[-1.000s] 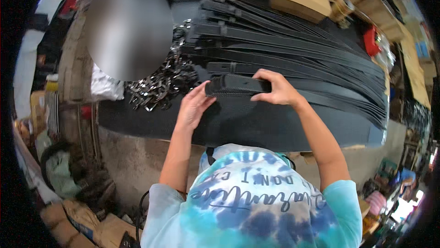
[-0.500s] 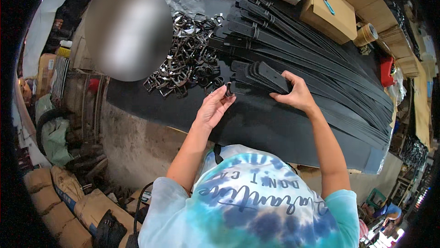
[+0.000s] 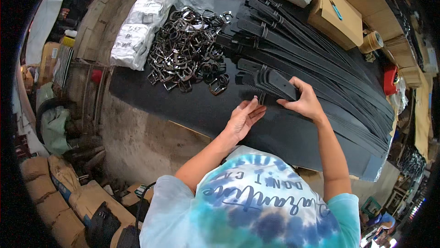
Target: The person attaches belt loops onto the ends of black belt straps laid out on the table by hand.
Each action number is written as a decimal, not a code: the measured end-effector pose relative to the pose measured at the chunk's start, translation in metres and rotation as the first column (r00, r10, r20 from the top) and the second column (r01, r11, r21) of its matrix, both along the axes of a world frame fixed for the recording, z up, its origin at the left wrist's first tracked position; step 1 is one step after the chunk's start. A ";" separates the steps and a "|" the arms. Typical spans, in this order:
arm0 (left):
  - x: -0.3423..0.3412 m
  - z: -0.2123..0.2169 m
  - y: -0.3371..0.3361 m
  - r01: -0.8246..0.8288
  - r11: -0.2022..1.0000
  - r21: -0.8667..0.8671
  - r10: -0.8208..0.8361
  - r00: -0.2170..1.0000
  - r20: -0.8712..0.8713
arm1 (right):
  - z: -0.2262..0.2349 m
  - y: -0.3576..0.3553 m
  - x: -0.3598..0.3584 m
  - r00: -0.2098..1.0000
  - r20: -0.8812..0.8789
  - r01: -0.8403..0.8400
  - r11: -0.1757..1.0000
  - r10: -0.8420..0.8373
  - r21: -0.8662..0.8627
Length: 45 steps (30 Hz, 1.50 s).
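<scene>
Head view shows my right hand (image 3: 306,103) clasping the end of a flat black leather belt strap (image 3: 275,80) on the black-covered workbench (image 3: 192,105), beside the fanned row of similar straps (image 3: 321,64). My left hand (image 3: 243,118) lies open, fingertips touching the bench just beside it, near the heap of dark metal buckles (image 3: 188,50).

A black surface (image 3: 192,110) stands on a rough concrete base (image 3: 137,142). Stuffed sacks (image 3: 50,188) crowd the floor at left; cardboard boxes (image 3: 337,16) line the far side.
</scene>
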State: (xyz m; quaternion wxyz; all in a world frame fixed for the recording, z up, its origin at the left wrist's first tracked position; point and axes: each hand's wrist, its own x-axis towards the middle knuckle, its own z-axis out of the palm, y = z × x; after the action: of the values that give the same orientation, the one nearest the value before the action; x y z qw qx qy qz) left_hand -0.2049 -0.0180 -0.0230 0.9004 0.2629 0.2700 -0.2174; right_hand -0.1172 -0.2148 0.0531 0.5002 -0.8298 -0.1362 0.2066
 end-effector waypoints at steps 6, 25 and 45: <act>0.012 -0.009 0.043 -0.282 0.595 0.753 0.023 0.942 0.335 | 0.011 -0.004 0.006 0.985 0.027 0.166 0.984 -0.168 0.070; 0.042 0.020 0.078 -0.483 -0.122 0.867 -0.335 0.842 0.422 | -0.002 -0.009 0.004 0.992 -0.020 0.125 0.984 -0.124 0.128; 0.047 0.040 -0.024 0.271 0.907 0.323 -0.389 0.834 0.392 | 0.005 -0.005 -0.007 0.974 0.129 0.179 0.982 -0.186 0.067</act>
State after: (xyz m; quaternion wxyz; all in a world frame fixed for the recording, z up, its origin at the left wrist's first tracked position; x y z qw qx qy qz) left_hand -0.1576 -0.0418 0.0167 0.8451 0.4618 0.0314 -0.2676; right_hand -0.1240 -0.2193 0.0586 0.5292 -0.8369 -0.0985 0.0995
